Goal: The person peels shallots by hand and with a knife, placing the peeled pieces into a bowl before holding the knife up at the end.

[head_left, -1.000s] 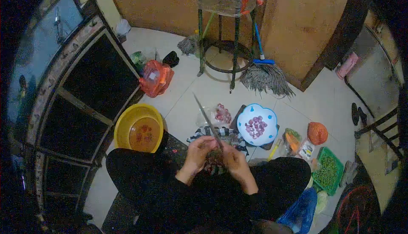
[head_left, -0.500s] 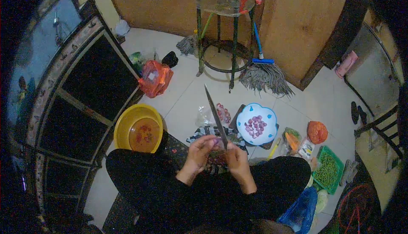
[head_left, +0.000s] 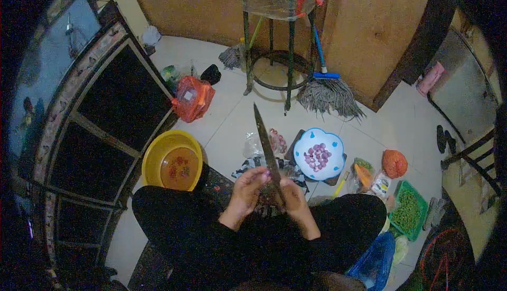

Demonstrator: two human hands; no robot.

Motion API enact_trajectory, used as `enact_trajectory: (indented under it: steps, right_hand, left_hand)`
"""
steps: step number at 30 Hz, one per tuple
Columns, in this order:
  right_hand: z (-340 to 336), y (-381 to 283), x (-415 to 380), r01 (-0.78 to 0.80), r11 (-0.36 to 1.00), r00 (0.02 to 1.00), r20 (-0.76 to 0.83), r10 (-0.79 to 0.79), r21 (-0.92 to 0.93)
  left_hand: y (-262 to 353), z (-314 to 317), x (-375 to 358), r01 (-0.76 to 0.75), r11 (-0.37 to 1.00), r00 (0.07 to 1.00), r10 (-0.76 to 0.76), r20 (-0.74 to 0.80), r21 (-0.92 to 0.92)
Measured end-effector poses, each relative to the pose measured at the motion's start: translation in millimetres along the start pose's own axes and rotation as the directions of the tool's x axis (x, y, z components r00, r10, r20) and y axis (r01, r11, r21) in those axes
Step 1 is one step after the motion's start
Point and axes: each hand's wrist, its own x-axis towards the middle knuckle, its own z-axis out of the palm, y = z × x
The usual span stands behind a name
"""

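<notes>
My left hand is closed, pinching a small purple shallot in its fingertips. The fingers of my right hand wrap round the handle of a long knife. Its blade points up and away, passing right beside the shallot. Below the hands lies a dark reddish heap, partly hidden, that looks like skins. Peeled shallots sit in a white and blue scalloped bowl ahead on the right. Beyond the knife, a clear plastic bag holds more reddish pieces.
At left stands a yellow basin with brownish liquid and reddish bits. A red plastic bag lies farther off. On the right are an orange bundle, a green tray and a blue bag. A stool and mop stand ahead.
The knife has turned slightly in my right hand, its blade now looking darker and its lower part closer to the shallot. My left hand keeps its pinch.
</notes>
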Motion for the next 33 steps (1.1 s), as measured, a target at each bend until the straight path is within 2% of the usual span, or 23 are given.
enact_trajectory:
  steps: [2, 5, 8, 14, 17, 20, 23, 26, 29, 33]
  right_hand:
    - [7, -3, 0, 0.035, 0.999, 0.999, -0.018, -0.035, -0.014]
    - [1, 19, 8, 0.098, 0.987, 0.993, -0.055, -0.106, -0.129]
    - [-2, 24, 9, 0.082, 0.971, 0.994, -0.054, -0.097, -0.226]
    - [2, -4, 2, 0.159, 0.945, 0.982, -0.049, -0.180, -0.287]
    - [-6, 0, 2, 0.043, 0.987, 0.998, -0.042, -0.050, -0.153]
    - [-10, 0, 2, 0.052, 0.988, 0.998, -0.030, -0.057, -0.146]
    - [-12, 2, 1, -0.046, 0.999, 0.999, -0.004, 0.046, -0.024]
    - [-12, -5, -1, -0.036, 0.991, 0.999, 0.025, 0.039, -0.127]
    - [-7, -10, 0, -0.010, 0.966, 1.000, -0.016, 0.006, -0.257]
    - [-12, 10, 4, 0.090, 0.953, 0.994, -0.028, -0.102, -0.288]
  left_hand:
    - [-1, 0, 0, -0.016, 1.000, 1.000, 0.016, -0.003, 0.021]
    - [-5, -3, 2, -0.028, 0.998, 1.000, 0.028, -0.006, 0.056]
    - [-8, -6, 3, -0.055, 0.991, 0.998, 0.053, 0.016, 0.123]
    - [-11, -9, 4, -0.083, 0.982, 0.996, 0.077, 0.043, 0.171]
    - [-8, -11, 4, -0.062, 0.984, 0.996, 0.050, 0.075, 0.167]
    - [-3, -9, 2, -0.038, 0.990, 0.996, 0.026, 0.090, 0.133]
    - [-1, -9, 4, -0.046, 0.989, 0.993, 0.030, 0.115, 0.142]
    - [-1, -10, 4, -0.054, 0.983, 0.994, 0.037, 0.101, 0.175]
    - [-2, -10, 3, -0.047, 0.969, 0.997, 0.031, 0.071, 0.241]
    - [-7, -10, 5, -0.063, 0.961, 0.998, 0.059, 0.026, 0.270]
